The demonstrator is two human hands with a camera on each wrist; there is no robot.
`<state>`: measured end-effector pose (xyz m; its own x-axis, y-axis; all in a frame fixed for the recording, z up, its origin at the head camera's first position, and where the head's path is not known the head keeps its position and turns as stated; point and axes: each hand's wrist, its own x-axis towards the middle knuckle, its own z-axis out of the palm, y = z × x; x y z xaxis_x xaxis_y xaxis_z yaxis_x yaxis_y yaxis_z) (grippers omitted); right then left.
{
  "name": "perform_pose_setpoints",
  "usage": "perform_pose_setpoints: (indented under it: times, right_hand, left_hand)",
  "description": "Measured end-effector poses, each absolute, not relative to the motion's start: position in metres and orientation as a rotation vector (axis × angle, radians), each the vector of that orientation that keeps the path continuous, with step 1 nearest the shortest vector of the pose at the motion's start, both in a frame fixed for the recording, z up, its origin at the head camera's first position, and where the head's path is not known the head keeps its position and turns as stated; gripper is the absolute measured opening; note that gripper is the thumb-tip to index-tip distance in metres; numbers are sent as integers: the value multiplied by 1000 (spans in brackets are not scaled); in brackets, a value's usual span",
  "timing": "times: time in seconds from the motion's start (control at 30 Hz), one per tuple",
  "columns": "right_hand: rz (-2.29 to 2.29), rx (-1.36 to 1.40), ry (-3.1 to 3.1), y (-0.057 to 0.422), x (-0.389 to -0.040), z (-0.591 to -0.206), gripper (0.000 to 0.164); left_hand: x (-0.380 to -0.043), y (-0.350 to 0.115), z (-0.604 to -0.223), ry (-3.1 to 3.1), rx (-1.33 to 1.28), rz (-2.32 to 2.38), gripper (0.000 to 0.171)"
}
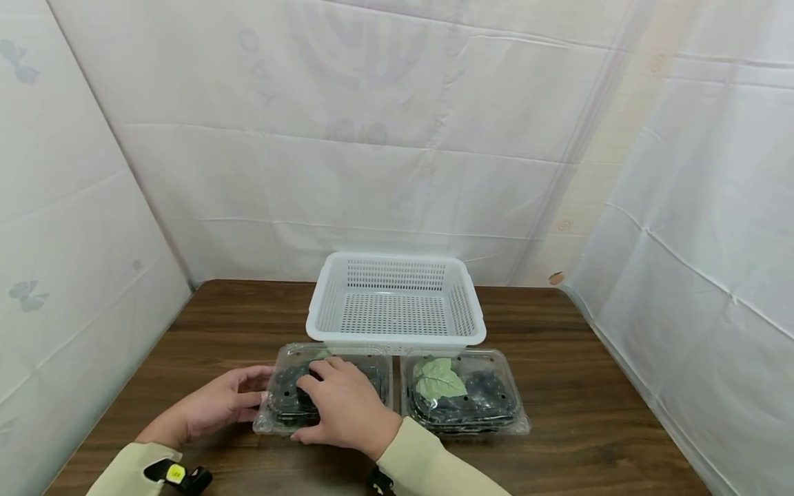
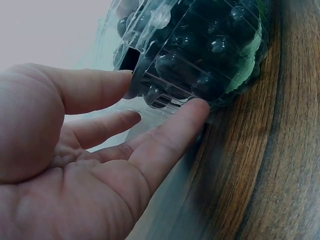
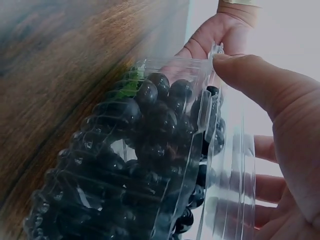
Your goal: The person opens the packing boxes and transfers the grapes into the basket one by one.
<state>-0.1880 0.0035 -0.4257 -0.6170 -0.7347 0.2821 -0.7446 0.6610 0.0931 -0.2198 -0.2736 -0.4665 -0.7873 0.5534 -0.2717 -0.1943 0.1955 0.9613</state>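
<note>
A clear plastic box of dark grapes (image 1: pixel 375 405) lies lengthwise on the table in the head view. My right hand (image 1: pixel 350 406) bends over its lid, thumb at the front rim; in the right wrist view the thumb tip (image 3: pixel 225 64) is at the rim's corner. My left hand (image 1: pixel 217 401) is at the box's left end, its fingers extended. In the left wrist view, the left thumb (image 2: pixel 100 90) reaches the rim and the index finger lies low beside the base. Grapes (image 3: pixel 150 130) and a green leaf (image 2: pixel 246 67) show through the plastic.
A second clear box of dark grapes (image 1: pixel 486 399), with a green leaf (image 1: pixel 439 379) at its top, stands just right of the first. Behind both is a white perforated basket (image 1: pixel 316 303). White sheeting (image 1: pixel 372 186) surrounds the brown wooden table (image 1: pixel 577 413).
</note>
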Motion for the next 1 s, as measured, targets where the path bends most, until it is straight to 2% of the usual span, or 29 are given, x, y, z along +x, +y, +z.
perform_pose_setpoints:
  times: [1.0]
  right_hand:
    - [-286,1159,-2587,-26,-188,-421,57]
  left_hand:
    - [-219,-270,-469,1949,374,1617,69]
